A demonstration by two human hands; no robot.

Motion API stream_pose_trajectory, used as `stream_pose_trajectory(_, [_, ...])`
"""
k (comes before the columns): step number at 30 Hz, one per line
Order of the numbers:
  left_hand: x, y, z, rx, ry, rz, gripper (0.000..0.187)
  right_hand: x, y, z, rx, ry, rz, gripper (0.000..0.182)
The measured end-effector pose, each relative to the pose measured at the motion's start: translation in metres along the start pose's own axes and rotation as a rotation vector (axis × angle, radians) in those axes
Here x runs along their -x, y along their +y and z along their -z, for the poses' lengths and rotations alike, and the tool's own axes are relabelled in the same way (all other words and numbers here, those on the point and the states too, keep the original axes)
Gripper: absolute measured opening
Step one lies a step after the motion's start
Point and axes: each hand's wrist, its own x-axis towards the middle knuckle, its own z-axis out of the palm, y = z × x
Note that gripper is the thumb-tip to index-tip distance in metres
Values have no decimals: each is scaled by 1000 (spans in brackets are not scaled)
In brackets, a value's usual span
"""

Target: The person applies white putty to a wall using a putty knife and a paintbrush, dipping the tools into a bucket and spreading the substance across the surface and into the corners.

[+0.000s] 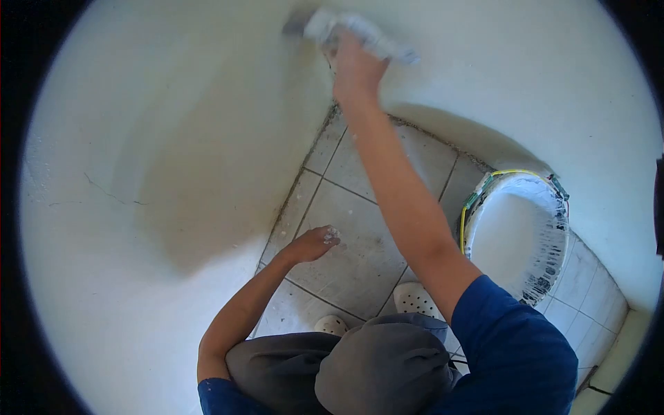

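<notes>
My right hand [358,72], arm stretched far forward, grips a white-smeared paint brush [363,34] near the corner where two pale walls meet. Motion blurs the brush; its dark end [296,23] points left and overlaps the wall. Lower down, my left hand [312,245] hangs over the tiled floor with its fingers curled in and white paint on the fingertips. To the right stands a bucket of white paint [503,235], its inner wall streaked and its rim edged in yellow and green.
Pale walls [228,90] rise on the left and the right [498,62]. Grey-white tiles [360,249] with dark joints cover the floor, grimy along the wall edges. My white clogs [417,300] are below, beside my grey-trousered knees [384,366]. A thin crack [107,194] marks the left wall.
</notes>
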Motion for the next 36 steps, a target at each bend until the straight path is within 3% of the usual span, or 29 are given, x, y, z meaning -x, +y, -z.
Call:
stream_pose_trajectory(1, [-2, -5, -3, 13, 28, -15, 36, -7, 45, 14, 208, 141, 87, 41])
stream_pose_trajectory(3, [-2, -3, -3, 13, 70, -31, 36, -18, 123, 77, 377, 206, 22, 46])
stream_pose_trajectory(6, [1, 5, 0, -13, 93, -48, 36, -19, 135, 113, 458, 263, -368, 48])
stream_pose_trajectory(8, [3, 6, -6, 6, 103, -75, 36, -39, 156, 100, 196, 168, -46, 50])
stream_pose_trajectory(11, [-8, -21, -14, -69, -65, -51, 41, -35, 56, 15, -355, 168, -293, 45])
stream_pose_trajectory(14, [5, 11, 0, -98, -20, 40, 42, -20, -43, -35, -135, -190, -81, 36])
stream_pose_trajectory(16, [2, 4, -1, -36, 46, -4, 40, 2, -90, -50, -193, -166, -66, 10])
stream_pose_trajectory(17, [-1, -1, -2, -5, 79, -25, 40, 12, -101, -53, -222, -153, -59, 17])
stream_pose_trajectory(18, [-5, -7, -4, -31, 93, -55, 41, 11, -84, -50, -158, -109, -56, 13])
stream_pose_trajectory(20, [-9, -18, -9, -82, 128, -104, 42, 4, -1, -22, -35, -26, -59, 50])
stream_pose_trajectory(21, [-5, -12, -9, -93, 90, -82, 42, 6, 43, 4, -147, 113, -221, 47])
stream_pose_trajectory(22, [-3, -1, -4, -105, 53, -63, 41, 4, 86, 46, 344, 198, -103, 45])
stream_pose_trajectory(23, [1, 3, -5, -116, 12, -43, 41, 11, 124, 87, -7, 131, -140, 46])
stream_pose_trajectory(25, [2, -10, -16, -132, 67, -102, 41, 29, 148, 134, 498, 239, -505, 43])
stream_pose_trajectory(26, [4, -15, -22, -138, 92, -130, 41, 39, 150, 134, 487, 161, -415, 43])
stream_pose_trajectory(29, [25, 3, -23, -120, 127, -74, 41, 62, 131, 91, 288, 9, -244, 42])
stream_pose_trajectory(33, [33, 3, -14, -78, 29, -17, 40, 71, -14, -25, -158, -143, -144, 27])
stream_pose_trajectory(36, [31, -9, -13, -93, 38, -31, 39, 86, -46, -33, -298, -223, -126, 19])
